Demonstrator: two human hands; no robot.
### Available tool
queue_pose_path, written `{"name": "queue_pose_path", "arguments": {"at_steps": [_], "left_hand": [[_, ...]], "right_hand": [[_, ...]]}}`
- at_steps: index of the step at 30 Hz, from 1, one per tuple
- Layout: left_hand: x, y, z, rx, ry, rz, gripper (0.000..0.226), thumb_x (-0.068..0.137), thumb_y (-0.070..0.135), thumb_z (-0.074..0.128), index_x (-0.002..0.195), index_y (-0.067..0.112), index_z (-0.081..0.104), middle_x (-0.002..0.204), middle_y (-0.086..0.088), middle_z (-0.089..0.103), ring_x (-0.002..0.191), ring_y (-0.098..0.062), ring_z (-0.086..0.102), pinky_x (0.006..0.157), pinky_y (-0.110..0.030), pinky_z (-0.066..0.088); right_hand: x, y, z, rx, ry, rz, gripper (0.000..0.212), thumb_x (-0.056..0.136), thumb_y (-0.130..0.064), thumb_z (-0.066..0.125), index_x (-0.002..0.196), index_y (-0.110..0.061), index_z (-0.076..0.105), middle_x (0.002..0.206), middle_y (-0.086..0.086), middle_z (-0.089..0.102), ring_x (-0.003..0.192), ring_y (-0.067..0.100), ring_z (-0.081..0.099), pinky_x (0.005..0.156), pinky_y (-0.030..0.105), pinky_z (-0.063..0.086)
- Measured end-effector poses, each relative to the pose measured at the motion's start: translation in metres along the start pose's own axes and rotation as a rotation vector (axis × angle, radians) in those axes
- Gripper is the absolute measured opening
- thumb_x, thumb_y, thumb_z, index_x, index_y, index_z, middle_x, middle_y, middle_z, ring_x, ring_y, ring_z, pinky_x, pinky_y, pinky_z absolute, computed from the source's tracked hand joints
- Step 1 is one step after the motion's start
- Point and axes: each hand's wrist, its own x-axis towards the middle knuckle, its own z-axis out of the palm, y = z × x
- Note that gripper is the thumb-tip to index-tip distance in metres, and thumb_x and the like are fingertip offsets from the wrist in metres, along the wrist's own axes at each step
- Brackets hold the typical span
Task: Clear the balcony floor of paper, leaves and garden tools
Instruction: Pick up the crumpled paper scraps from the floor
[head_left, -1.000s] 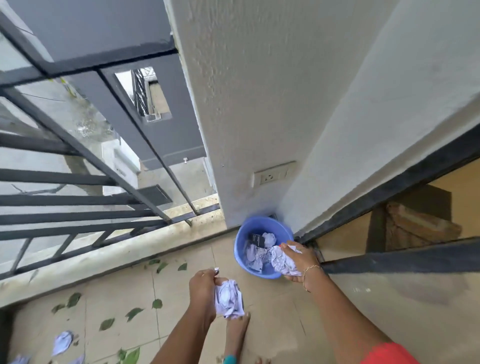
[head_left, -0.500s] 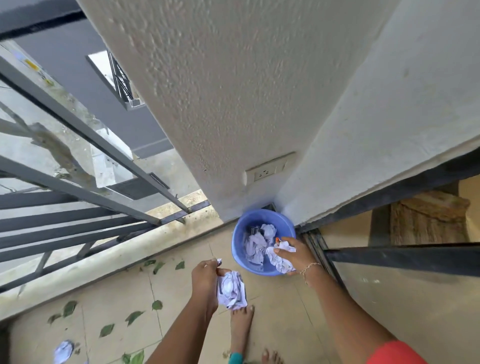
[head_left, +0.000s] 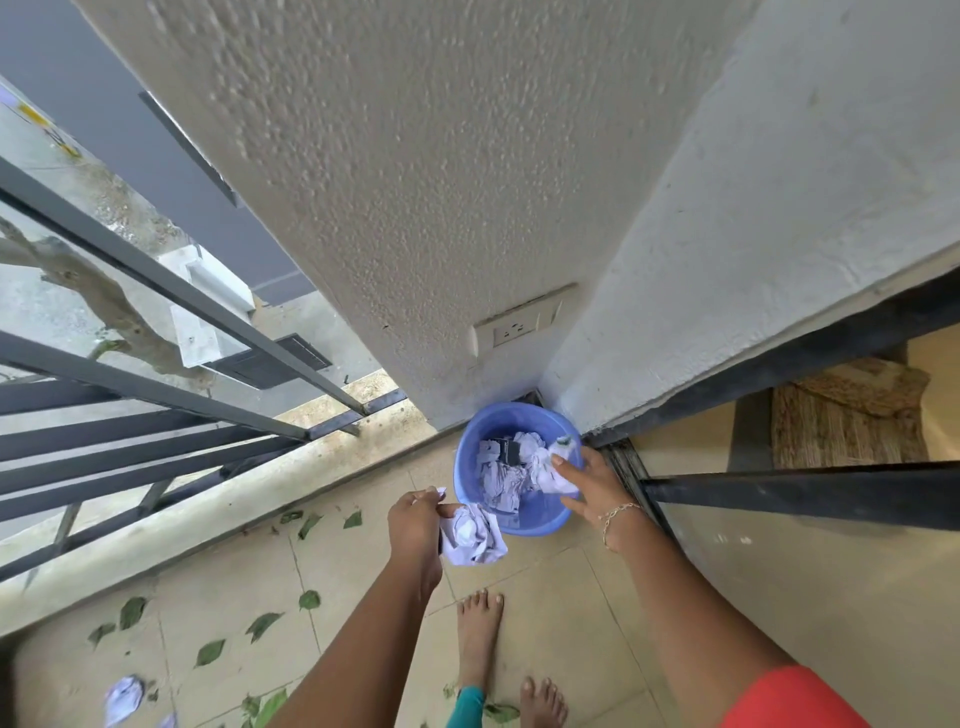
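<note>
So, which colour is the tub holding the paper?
The tub is blue; head view shows it best.

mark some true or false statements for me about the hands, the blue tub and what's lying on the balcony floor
1. The left hand grips a crumpled white paper ball. True.
2. The round blue plastic tub is empty. False: crumpled papers lie in it.
3. The right hand reaches into the tub, fingers on the paper there. True.
4. The beige tiled floor is free of leaves. False: green leaves lie scattered on it, plus a paper wad.
5. The tub stands mid-floor. False: it sits in the wall corner below a white wall socket.
</note>
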Motion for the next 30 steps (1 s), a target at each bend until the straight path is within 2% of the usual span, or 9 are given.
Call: {"name": "queue_pose_path", "arguments": {"at_steps": [4,8,14,17,19,22,25,27,30], "left_hand": [[0.002,0.001,0.009,0.002,0.026,-0.012,0.019,0.091,0.004,0.051,0.072,0.006,0.054,0.076,-0.019,0.058,0.073,-0.032,0.055,0.074,-0.044,0.047],[0.009,-0.001,0.022,-0.016,0.025,-0.029,0.018,0.092,0.004,0.049,0.074,0.004,0.051,0.071,-0.017,0.056,0.063,-0.027,0.05,0.06,-0.031,0.039],[0.014,0.007,0.049,-0.056,0.017,-0.047,0.021,0.093,0.003,0.048,0.072,0.006,0.05,0.064,-0.015,0.052,0.055,-0.024,0.047,0.055,-0.029,0.041],[0.017,0.009,0.058,-0.051,-0.087,-0.08,0.014,0.094,0.014,0.052,0.093,0.0,0.055,0.071,-0.015,0.053,0.058,-0.024,0.05,0.052,-0.03,0.048],[0.014,0.009,0.062,-0.02,-0.166,-0.11,0.029,0.095,0.026,0.053,0.111,0.001,0.052,0.084,-0.013,0.052,0.07,-0.024,0.053,0.06,-0.033,0.051],[0.009,0.006,0.061,0.049,-0.238,-0.128,0.047,0.095,0.035,0.052,0.128,0.001,0.044,0.105,-0.012,0.05,0.099,-0.031,0.05,0.088,-0.042,0.047],[0.005,-0.001,0.057,0.07,-0.276,-0.131,0.056,0.096,0.036,0.049,0.139,0.003,0.036,0.141,-0.015,0.04,0.128,-0.033,0.041,0.101,-0.045,0.04],[-0.004,-0.002,0.053,0.087,-0.299,-0.113,0.052,0.097,0.037,0.045,0.138,0.005,0.039,0.142,-0.012,0.041,0.123,-0.029,0.045,0.099,-0.042,0.041],[-0.025,-0.003,0.044,0.171,-0.358,-0.041,0.039,0.099,0.038,0.04,0.125,0.011,0.052,0.117,-0.003,0.054,0.097,-0.018,0.051,0.085,-0.034,0.041]], "right_hand": [[-0.008,-0.003,-0.006,0.056,0.051,-0.004,0.061,0.09,-0.022,0.06,0.142,-0.013,0.031,0.146,0.005,0.035,0.129,0.02,0.04,0.105,0.04,0.038],[-0.023,0.004,-0.017,0.065,0.077,0.003,0.052,0.091,-0.023,0.057,0.138,-0.014,0.035,0.143,0.008,0.039,0.128,0.022,0.04,0.104,0.042,0.037],[-0.037,0.02,-0.028,0.067,0.106,0.036,0.053,0.091,-0.026,0.057,0.138,-0.013,0.035,0.14,0.009,0.043,0.124,0.028,0.044,0.101,0.044,0.041],[-0.041,0.023,-0.031,0.081,0.108,0.037,0.054,0.091,-0.026,0.057,0.138,-0.013,0.035,0.137,0.01,0.045,0.123,0.027,0.045,0.103,0.046,0.04],[-0.043,0.024,-0.033,0.086,0.11,0.041,0.053,0.091,-0.026,0.057,0.138,-0.013,0.036,0.137,0.01,0.046,0.123,0.027,0.045,0.103,0.046,0.04],[-0.047,0.025,-0.032,0.072,0.104,0.035,0.048,0.091,-0.027,0.057,0.135,-0.015,0.039,0.131,0.01,0.049,0.114,0.025,0.049,0.097,0.042,0.044],[-0.053,0.024,-0.032,0.052,0.078,0.03,0.043,0.091,-0.028,0.056,0.131,-0.017,0.042,0.121,0.005,0.051,0.109,0.022,0.05,0.095,0.041,0.044],[-0.059,0.022,-0.031,0.015,0.061,0.017,0.038,0.091,-0.027,0.056,0.126,-0.017,0.045,0.119,0.004,0.052,0.107,0.022,0.051,0.095,0.042,0.045],[-0.071,0.021,-0.025,-0.123,0.064,-0.037,0.037,0.091,-0.025,0.058,0.125,-0.012,0.048,0.119,0.006,0.051,0.102,0.02,0.052,0.09,0.041,0.047]]}}
